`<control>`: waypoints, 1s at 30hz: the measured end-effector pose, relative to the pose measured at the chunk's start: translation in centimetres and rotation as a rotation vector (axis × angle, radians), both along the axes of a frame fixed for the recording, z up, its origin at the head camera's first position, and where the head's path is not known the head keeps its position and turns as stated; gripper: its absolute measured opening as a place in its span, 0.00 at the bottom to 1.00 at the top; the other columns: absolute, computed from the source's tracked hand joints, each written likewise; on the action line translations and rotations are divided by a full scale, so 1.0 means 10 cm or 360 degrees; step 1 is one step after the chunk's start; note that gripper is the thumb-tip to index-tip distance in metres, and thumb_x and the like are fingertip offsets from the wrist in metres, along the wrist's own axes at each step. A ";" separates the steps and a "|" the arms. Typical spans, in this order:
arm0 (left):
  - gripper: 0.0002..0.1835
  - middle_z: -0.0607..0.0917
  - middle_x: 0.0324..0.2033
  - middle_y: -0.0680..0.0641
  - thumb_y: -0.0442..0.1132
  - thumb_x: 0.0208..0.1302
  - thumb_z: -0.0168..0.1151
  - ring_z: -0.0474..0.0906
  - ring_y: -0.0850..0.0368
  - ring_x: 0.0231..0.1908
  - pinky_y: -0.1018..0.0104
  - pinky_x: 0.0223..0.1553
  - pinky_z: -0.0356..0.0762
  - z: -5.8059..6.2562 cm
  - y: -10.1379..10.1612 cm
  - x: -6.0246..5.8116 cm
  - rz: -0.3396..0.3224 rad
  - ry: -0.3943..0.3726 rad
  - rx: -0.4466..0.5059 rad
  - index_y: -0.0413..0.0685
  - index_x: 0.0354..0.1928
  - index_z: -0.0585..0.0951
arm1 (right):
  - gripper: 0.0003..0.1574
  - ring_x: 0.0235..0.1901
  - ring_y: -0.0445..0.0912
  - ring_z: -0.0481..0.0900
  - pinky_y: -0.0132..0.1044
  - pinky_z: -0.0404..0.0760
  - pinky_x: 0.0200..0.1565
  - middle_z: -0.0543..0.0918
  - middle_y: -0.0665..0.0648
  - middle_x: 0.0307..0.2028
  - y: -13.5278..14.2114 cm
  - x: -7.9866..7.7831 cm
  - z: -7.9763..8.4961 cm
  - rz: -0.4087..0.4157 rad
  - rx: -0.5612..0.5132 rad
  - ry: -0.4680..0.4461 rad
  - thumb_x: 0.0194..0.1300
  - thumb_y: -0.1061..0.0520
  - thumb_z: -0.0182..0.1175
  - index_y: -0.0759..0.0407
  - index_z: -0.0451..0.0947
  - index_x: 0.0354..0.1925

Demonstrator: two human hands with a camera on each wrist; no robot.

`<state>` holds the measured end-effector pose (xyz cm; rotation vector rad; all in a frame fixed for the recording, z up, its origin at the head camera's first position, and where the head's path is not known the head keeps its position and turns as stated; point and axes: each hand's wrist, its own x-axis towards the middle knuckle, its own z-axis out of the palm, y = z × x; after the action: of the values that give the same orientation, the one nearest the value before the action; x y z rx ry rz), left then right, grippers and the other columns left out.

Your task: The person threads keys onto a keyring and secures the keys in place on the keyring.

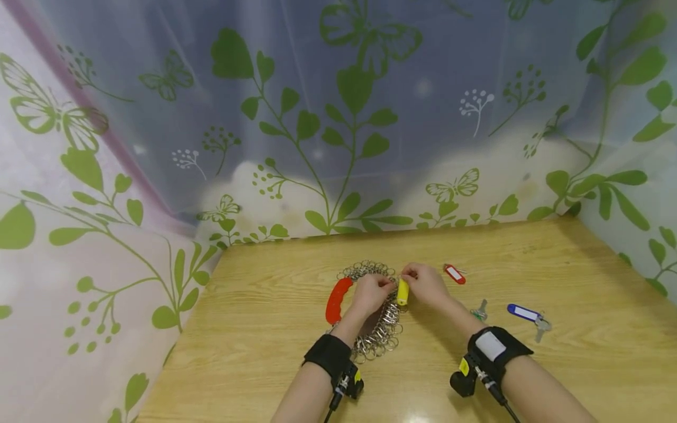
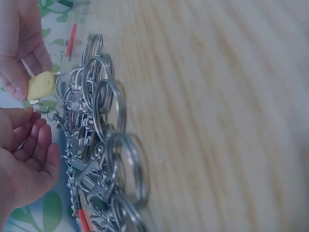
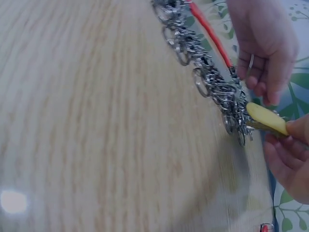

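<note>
A large bunch of metal key rings and clips (image 1: 388,323) curves around a bright red handle (image 1: 337,301) on the table. My right hand (image 1: 425,286) pinches a yellow key tag (image 1: 403,292) between thumb and fingertips at the bunch's right side. In the right wrist view a brassy key (image 3: 263,126) lies under the yellow tag. My left hand (image 1: 372,294) reaches over the bunch, its thumb and forefinger pinching a small metal ring beside the tag. In the left wrist view a clip (image 2: 58,118) extends toward those fingertips, which partly hide the ring.
A red key tag (image 1: 455,274) lies beyond my right hand. Right of my forearm lie a key with a green tag (image 1: 480,311), partly covered, and a blue tag (image 1: 523,312) with keys. Patterned curtain (image 1: 338,147) stands behind the wooden table (image 1: 254,329).
</note>
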<state>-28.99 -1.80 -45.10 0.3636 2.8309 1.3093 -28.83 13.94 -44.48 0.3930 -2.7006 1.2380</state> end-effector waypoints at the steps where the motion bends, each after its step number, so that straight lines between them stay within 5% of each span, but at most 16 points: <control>1: 0.08 0.79 0.22 0.51 0.38 0.63 0.60 0.66 0.63 0.17 0.73 0.19 0.63 0.00 -0.01 0.00 -0.0003 0.0015 0.0002 0.40 0.34 0.84 | 0.07 0.26 0.46 0.76 0.37 0.74 0.27 0.81 0.59 0.31 0.00 -0.01 0.00 -0.0005 -0.0035 -0.0046 0.65 0.64 0.54 0.68 0.78 0.36; 10: 0.11 0.68 0.13 0.54 0.39 0.64 0.58 0.60 0.63 0.12 0.72 0.15 0.57 0.01 -0.03 0.03 -0.0014 -0.0030 0.0025 0.40 0.31 0.84 | 0.12 0.28 0.47 0.76 0.34 0.74 0.28 0.79 0.65 0.36 0.04 -0.04 -0.03 -0.0088 -0.0340 -0.0461 0.67 0.65 0.51 0.74 0.75 0.42; 16: 0.10 0.74 0.18 0.54 0.40 0.64 0.59 0.64 0.62 0.16 0.71 0.19 0.61 0.02 -0.03 0.02 -0.0019 -0.0040 -0.0032 0.42 0.32 0.85 | 0.20 0.18 0.37 0.66 0.29 0.69 0.25 0.76 0.56 0.33 0.15 -0.09 -0.01 -0.0061 -0.0875 -0.0826 0.68 0.66 0.46 0.79 0.66 0.55; 21: 0.08 0.80 0.23 0.52 0.39 0.63 0.60 0.68 0.62 0.21 0.71 0.22 0.65 0.03 -0.04 0.02 -0.0025 -0.0022 -0.0051 0.43 0.33 0.85 | 0.26 0.25 0.39 0.70 0.31 0.71 0.29 0.74 0.57 0.37 0.22 -0.09 0.01 0.0030 -0.1179 -0.0993 0.67 0.68 0.45 0.82 0.57 0.60; 26: 0.08 0.82 0.27 0.51 0.38 0.62 0.60 0.69 0.62 0.22 0.71 0.23 0.66 0.03 -0.03 0.03 -0.0032 -0.0031 -0.0065 0.43 0.34 0.86 | 0.26 0.29 0.41 0.74 0.31 0.75 0.32 0.74 0.58 0.35 0.24 -0.09 -0.01 0.0005 -0.1233 -0.1005 0.66 0.70 0.45 0.83 0.56 0.59; 30: 0.08 0.82 0.27 0.51 0.38 0.62 0.60 0.69 0.62 0.21 0.71 0.22 0.66 0.02 -0.01 0.03 -0.0041 -0.0027 -0.0094 0.43 0.34 0.86 | 0.24 0.31 0.43 0.74 0.32 0.76 0.33 0.73 0.64 0.40 0.23 -0.10 -0.03 -0.0055 -0.1038 -0.0918 0.66 0.70 0.45 0.81 0.59 0.58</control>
<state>-28.69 -1.90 -44.93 0.3845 2.8340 1.2159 -29.82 16.29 -44.83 -0.1185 -2.4395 2.3897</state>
